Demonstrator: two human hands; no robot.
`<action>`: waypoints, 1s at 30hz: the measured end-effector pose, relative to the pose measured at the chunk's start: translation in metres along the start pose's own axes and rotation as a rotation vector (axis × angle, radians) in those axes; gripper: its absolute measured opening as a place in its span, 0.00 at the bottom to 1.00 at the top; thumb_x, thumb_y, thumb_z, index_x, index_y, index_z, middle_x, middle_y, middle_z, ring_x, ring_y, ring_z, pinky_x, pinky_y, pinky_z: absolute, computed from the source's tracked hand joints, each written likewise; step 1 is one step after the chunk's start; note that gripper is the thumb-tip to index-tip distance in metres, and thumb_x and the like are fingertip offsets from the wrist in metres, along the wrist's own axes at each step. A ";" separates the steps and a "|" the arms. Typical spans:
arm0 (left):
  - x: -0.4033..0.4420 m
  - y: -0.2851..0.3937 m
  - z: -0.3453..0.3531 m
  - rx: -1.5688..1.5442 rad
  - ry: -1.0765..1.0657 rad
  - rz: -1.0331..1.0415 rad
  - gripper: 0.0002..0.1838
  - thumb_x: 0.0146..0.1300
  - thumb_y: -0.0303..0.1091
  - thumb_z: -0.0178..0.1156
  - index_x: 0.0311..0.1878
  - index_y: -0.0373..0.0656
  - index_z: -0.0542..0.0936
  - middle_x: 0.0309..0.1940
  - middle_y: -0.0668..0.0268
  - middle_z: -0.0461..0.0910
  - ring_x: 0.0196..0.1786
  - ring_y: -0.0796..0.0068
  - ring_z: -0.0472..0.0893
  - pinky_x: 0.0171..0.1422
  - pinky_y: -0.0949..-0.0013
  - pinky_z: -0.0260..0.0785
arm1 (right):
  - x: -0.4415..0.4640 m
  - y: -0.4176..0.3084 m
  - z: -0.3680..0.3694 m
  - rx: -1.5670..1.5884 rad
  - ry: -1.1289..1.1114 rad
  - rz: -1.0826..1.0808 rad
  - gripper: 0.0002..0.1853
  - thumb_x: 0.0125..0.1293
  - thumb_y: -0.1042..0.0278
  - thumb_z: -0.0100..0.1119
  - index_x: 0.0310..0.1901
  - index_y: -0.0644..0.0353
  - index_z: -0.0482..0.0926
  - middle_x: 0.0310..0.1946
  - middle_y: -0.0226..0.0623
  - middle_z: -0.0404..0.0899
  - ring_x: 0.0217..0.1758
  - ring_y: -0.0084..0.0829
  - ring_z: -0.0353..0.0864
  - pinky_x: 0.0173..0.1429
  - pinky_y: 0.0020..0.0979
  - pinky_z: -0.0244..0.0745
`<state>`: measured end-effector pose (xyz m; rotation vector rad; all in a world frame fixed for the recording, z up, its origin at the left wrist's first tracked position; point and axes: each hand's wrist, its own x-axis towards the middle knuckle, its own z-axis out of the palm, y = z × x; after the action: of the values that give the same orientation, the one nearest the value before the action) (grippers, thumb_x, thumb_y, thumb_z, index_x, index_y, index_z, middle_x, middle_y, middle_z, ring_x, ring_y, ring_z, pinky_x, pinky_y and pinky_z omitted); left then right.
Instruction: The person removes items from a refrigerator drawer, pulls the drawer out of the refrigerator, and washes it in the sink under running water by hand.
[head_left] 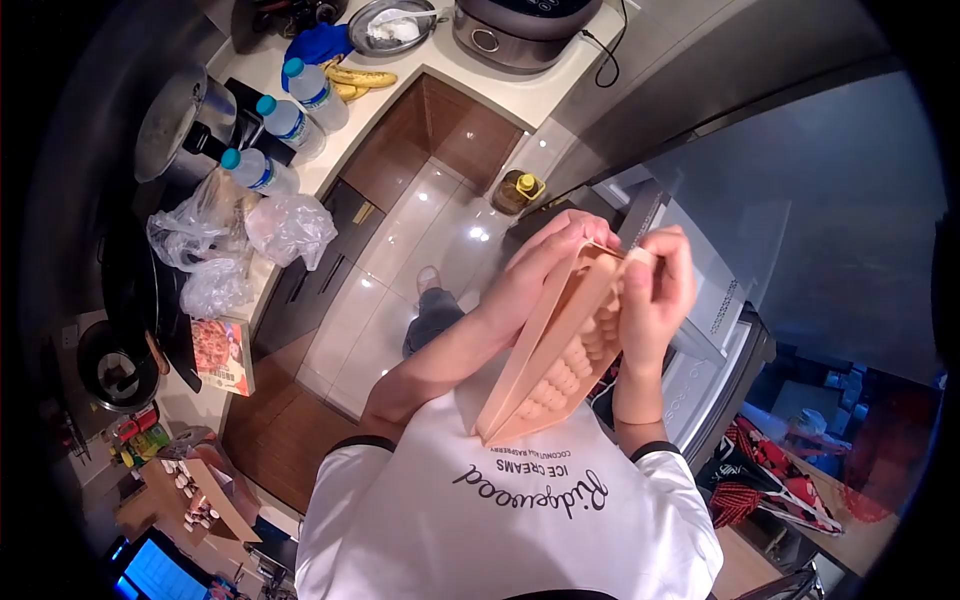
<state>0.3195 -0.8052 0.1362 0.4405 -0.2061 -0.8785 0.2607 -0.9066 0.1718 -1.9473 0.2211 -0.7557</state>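
Both hands grip a peach-coloured tray, held up in front of the person's white shirt (520,530). From where I stand, the left arm reaches forward and inward, elbow bent, and the left hand (558,255) curls its fingers over the tray's far end. The right forearm stands steeper, bent up sharply at the elbow; the right hand (658,290) pinches the far corner, thumb and fingers closed on it. The peach-coloured tray (555,375) is tilted on edge, its rows of rounded bumps facing the right forearm, with a gap between its two layers at the far end; its near corner lies against or just over the shirt.

Past the hands, a yellow-capped bottle (512,193) stands on the floor, and a pale drawer (700,270) juts out to the right. Over on the left, the worktop (435,62) carries three blue-capped water bottles (290,128), plastic bags (290,228), bananas (370,79) and a dark cooker (520,38).
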 end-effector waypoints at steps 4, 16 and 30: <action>0.003 0.007 -0.017 -0.183 0.061 0.046 0.06 0.57 0.36 0.43 0.31 0.44 0.64 0.33 0.69 0.64 0.45 0.77 0.64 0.53 0.74 0.54 | -0.015 -0.023 -0.024 -0.087 0.428 -0.226 0.15 0.51 0.57 0.50 0.21 0.58 0.59 0.19 0.29 0.58 0.23 0.23 0.55 0.28 0.22 0.52; 0.005 0.008 -0.012 -0.303 -0.012 -0.025 0.12 0.63 0.41 0.37 0.40 0.42 0.64 0.40 0.68 0.64 0.52 0.75 0.62 0.58 0.71 0.52 | 0.016 -0.001 -0.001 -0.451 -0.116 -0.279 0.13 0.47 0.68 0.56 0.34 0.64 0.69 0.31 0.42 0.68 0.35 0.40 0.66 0.40 0.33 0.62; -0.076 0.017 -0.086 0.182 0.325 -0.291 0.31 0.56 0.36 0.49 0.60 0.41 0.49 0.54 0.61 0.60 0.54 0.70 0.66 0.56 0.68 0.60 | 0.015 0.077 0.088 -0.263 -0.756 0.070 0.14 0.57 0.68 0.46 0.46 0.58 0.69 0.29 0.45 0.71 0.34 0.42 0.71 0.38 0.32 0.66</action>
<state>0.3144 -0.7119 0.0677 0.7895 0.0811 -1.0610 0.3374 -0.8853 0.0846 -2.3175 -0.0803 0.0943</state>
